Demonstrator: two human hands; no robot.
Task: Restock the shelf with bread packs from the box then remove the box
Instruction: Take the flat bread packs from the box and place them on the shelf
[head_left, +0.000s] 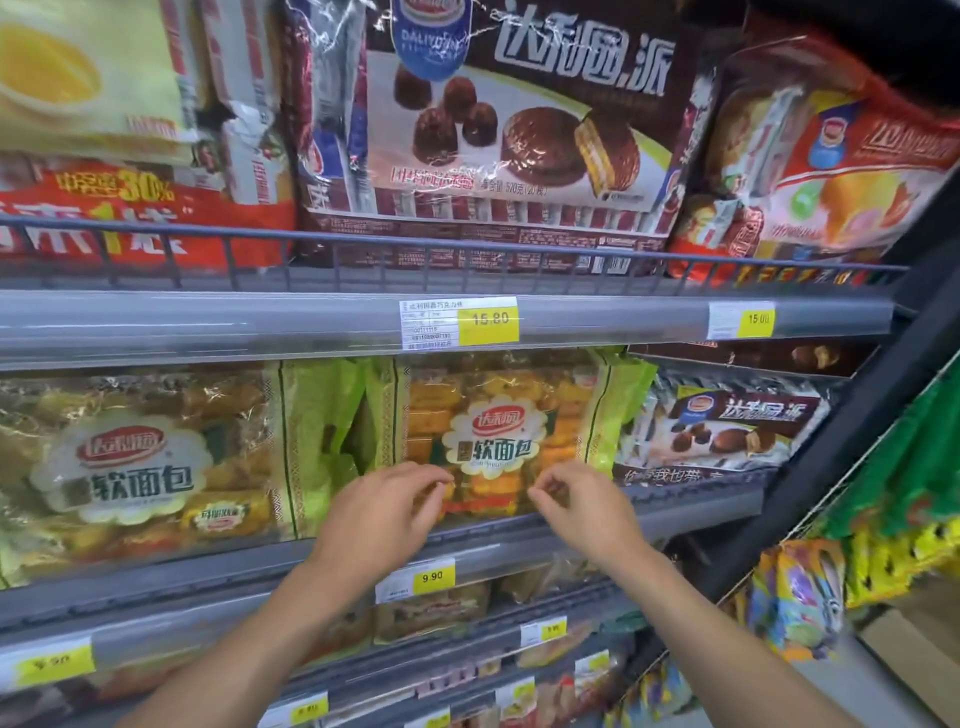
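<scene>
The left forearm (260, 634) and right forearm (696, 618) are reaching up from the bottom of the frame toward its centre. The left hand (382, 512) and right hand (584, 506) are hovering side by side, apart, with fingers curling toward thumbs. Whether they are pinching anything is unclear.

Two bare arms of one person, seen from the wearer's own head. The left forearm (249, 639) and the right forearm (727, 634) are uncovered along all the length that shows, from the lower edge of the picture up to the wrists. Both forearms are slim and taper toward the wrist; the wide lens makes them look long, and broader near the lower edge. The left hand (382, 512) and the right hand (587, 512) are bare too, with slender fingers and rounded knuckles. Both wrists are bare skin as well. The fingernails are too small and soft in focus to describe.
</scene>
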